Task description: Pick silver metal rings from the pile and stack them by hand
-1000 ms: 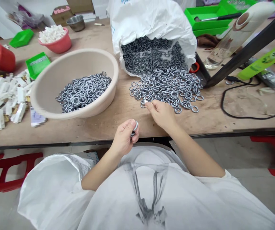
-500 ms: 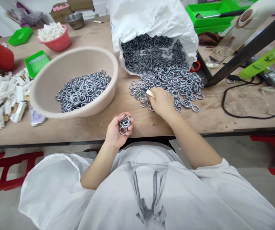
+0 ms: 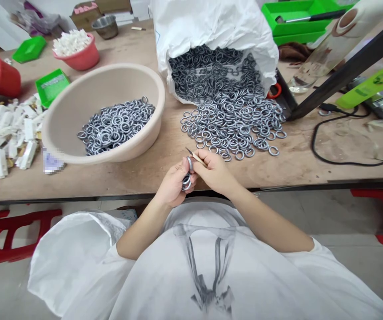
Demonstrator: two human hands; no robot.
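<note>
My left hand [image 3: 174, 183] is closed around a few grey metal-looking rings [image 3: 186, 181], near the table's front edge. Touching it from the right, my right hand [image 3: 213, 171] grips a small knife [image 3: 198, 158] with a pale handle and a short dark tip pointing up and left. One ring [image 3: 189, 163] stands upright between the fingers of both hands. Beyond them a loose heap of the same rings [image 3: 233, 120] spills out of a white sack [image 3: 214, 26] lying on its side. More rings fill the bottom of a large beige basin [image 3: 103, 73] on the left.
White plastic pieces [image 3: 9, 133] are piled at the left, near a green tray [image 3: 52, 86] and a pink bowl [image 3: 81, 58]. A dark metal bar [image 3: 351, 62] slants up at the right beside a black cable [image 3: 314, 138]. A red stool [image 3: 14, 235] stands below the table.
My right hand has come back from the ring heap toward me and met my left hand. The left hand has shifted slightly right, and a ring is now held up between them.
</note>
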